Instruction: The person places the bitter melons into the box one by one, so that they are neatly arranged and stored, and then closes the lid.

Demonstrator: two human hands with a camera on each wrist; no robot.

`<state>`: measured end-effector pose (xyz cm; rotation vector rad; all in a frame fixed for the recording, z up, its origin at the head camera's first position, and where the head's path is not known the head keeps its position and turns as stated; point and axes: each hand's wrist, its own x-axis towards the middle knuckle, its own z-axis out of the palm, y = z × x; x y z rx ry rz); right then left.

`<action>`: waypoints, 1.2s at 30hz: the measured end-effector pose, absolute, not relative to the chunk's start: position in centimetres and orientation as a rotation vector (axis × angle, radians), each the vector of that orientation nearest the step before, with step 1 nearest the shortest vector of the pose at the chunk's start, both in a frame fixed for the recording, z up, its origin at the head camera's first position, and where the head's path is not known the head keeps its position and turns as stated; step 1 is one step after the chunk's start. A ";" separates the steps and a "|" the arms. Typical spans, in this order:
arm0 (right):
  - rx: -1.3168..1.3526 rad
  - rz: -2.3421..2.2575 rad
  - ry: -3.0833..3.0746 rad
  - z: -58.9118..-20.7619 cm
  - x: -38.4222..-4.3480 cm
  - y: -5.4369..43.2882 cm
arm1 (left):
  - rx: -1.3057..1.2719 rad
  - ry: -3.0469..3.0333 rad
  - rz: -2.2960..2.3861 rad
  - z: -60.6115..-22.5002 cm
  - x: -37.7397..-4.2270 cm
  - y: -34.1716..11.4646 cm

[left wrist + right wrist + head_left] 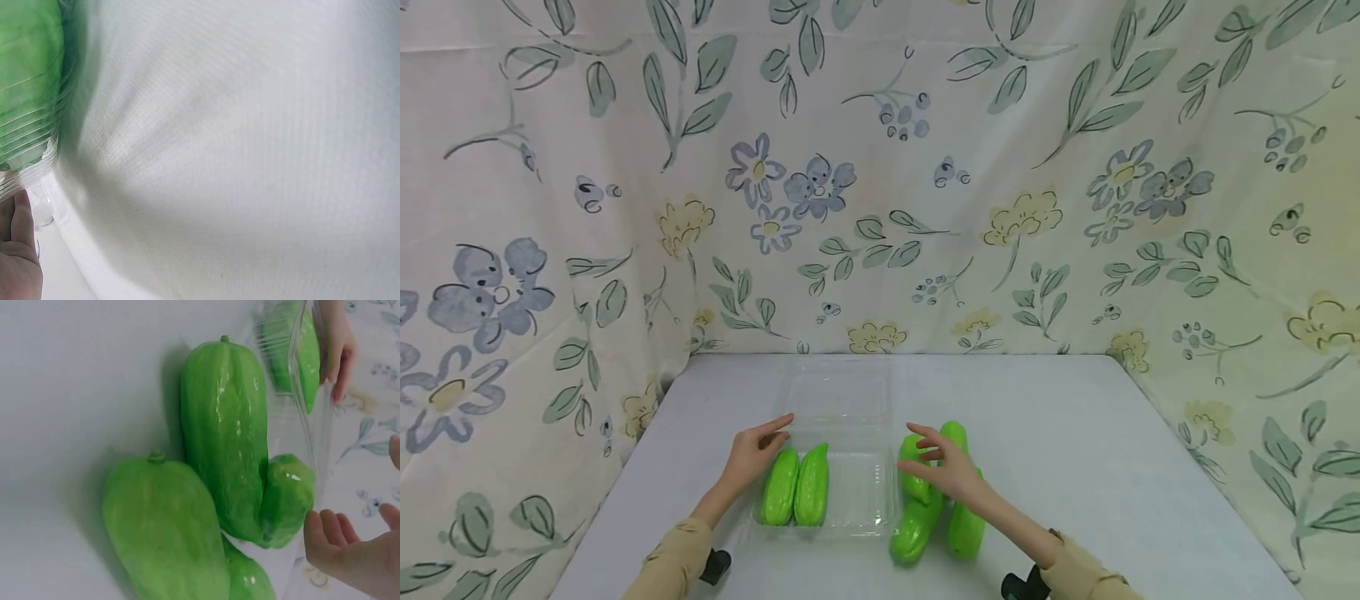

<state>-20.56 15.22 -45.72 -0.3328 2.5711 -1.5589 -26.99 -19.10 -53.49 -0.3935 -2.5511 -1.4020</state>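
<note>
Fingers loosely spread on the right hand, near loose glossy green oblong gourds by the right edge of a clear rectangular plastic box; left hand at its left edge, cannot tell whether pinching. Two more gourds inside, along that edge. From too slack a grip, might slip and roll toward the white table's right edge.

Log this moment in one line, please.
Left hand: at left edge of clear box | Right hand: near loose green gourds | Lid: folded back | Inside: two green gourds
</note>
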 end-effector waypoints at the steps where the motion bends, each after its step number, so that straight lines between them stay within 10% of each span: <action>1: -0.320 -1.559 2.576 -45.7 -20.6 15.4 | -0.395 -2.552 -1.400 -53.5 -27.0 -19.1; 36: 0.039 -1.251 2.715 -46.3 -20.5 23.2 | -0.401 -2.530 -1.403 -53.4 -26.9 -19.0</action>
